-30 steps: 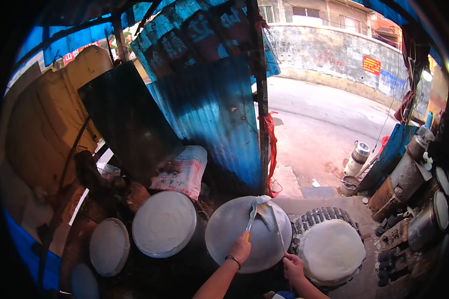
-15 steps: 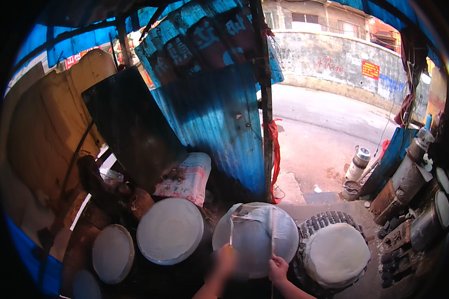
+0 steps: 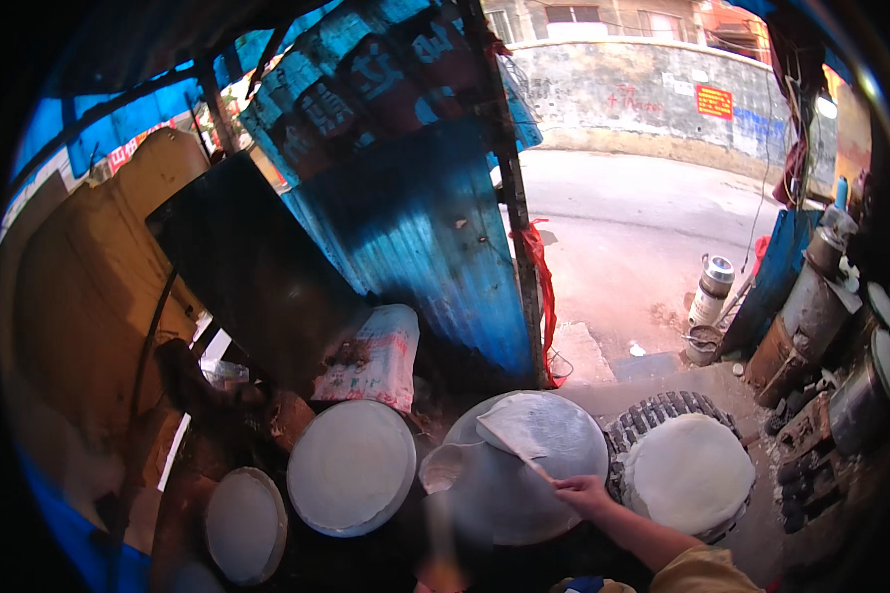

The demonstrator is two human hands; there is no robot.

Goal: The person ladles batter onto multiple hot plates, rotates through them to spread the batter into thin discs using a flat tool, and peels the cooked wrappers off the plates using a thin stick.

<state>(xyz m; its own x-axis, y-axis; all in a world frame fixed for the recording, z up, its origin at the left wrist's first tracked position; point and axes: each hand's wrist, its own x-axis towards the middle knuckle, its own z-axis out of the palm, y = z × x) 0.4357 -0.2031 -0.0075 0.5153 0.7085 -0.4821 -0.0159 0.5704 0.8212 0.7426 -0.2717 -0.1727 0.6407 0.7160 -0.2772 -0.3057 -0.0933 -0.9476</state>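
A wide round metal griddle (image 3: 524, 509) lies in front of me. My right hand (image 3: 585, 496) closes round a thin stick-like spreader (image 3: 526, 462) that slants across it. A whitish, film-like patch (image 3: 539, 420) spreads along the far side of the stick. At the lower edge, my left hand (image 3: 433, 575) is mostly cut off and blurred, closed on the smeared handle of a ladle. The round pale bowl of the ladle (image 3: 449, 468) is over the griddle's left rim.
Right of the griddle, a round white sheet stack (image 3: 690, 466) rests on a slatted round base. To the left stand a large white-topped round pan (image 3: 352, 467) and a smaller one (image 3: 245, 526). A white sack (image 3: 381, 358) and blue corrugated panel (image 3: 420, 257) stand behind.
The stick has swung from upright to slanting leftward, with the right hand farther up and right. A ladle now shows at the left rim. The left hand has dropped toward the lower edge.
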